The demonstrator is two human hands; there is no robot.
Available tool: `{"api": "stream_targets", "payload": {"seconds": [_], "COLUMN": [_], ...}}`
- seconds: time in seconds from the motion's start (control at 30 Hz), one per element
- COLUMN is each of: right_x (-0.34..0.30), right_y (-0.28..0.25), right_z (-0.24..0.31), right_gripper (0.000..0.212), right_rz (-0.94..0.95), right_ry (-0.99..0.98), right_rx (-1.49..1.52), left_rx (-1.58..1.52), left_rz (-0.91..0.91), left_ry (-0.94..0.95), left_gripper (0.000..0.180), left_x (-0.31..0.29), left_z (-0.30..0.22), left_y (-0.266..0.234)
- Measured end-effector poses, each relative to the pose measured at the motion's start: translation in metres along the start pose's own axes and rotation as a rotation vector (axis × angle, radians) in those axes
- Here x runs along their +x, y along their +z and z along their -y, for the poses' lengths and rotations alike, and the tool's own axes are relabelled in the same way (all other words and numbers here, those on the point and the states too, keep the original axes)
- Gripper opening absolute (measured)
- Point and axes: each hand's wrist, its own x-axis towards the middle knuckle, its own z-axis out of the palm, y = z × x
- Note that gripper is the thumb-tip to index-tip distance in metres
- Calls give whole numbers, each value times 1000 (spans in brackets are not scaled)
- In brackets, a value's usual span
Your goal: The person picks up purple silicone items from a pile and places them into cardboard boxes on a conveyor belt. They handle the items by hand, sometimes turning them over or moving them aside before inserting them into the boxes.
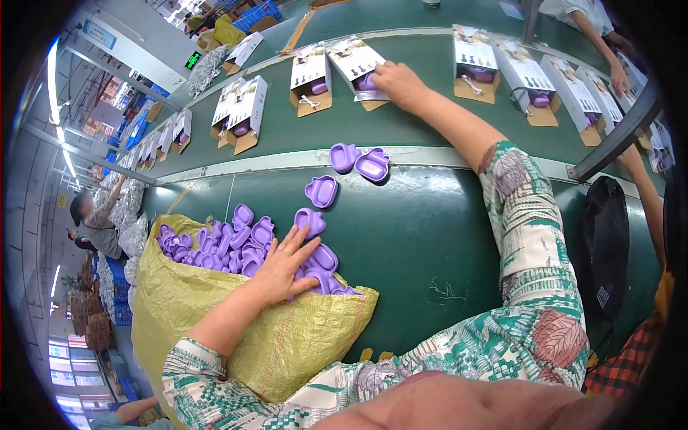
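My left hand (279, 271) lies with fingers spread over purple moulded plastic dishes (324, 256) at the mouth of a yellow-green woven sack (265, 344). The sack is full of the same dishes. Farther off, my right hand (403, 84) reaches to the open end of a white printed box (353, 57). Its curled fingers grip a purple dish (365, 82) that sits partly inside that opening. The fingertips are partly hidden. Between the sack and the belt, a few loose dishes (321, 191) rest on the green table (416, 236), two of them by the pale rail.
Several white boxes with brown flaps stand along the green conveyor belt (423, 122), such as the box (309, 72) just left. A metal post (623, 132) rises at right, near a black bag (602, 244). Other people work at the far right and left.
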Motion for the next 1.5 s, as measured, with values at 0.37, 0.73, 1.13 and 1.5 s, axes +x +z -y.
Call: {"api": "stream_targets", "payload": {"seconds": [0.37,0.73,1.13,1.5], "right_x": [-58,-38,-9,-27], "right_y": [-75,-43,-16,-31], "right_z": [95,59,22,102], "right_gripper": [29,16,17,22], "right_rz": [137,66,-44,152], "right_ry": [-93,-99,133,-151], "right_rx": [375,162,133,386], "left_rx": [-11,23,21,75], "left_rz": [-308,-608,-648,-698], "left_ry": [-165,-229,-232,-184], "left_gripper": [65,54,48,46], "left_x": [60,114,116,119], "left_z": [29,34,33,20], "left_y": [11,31,30,22]}}
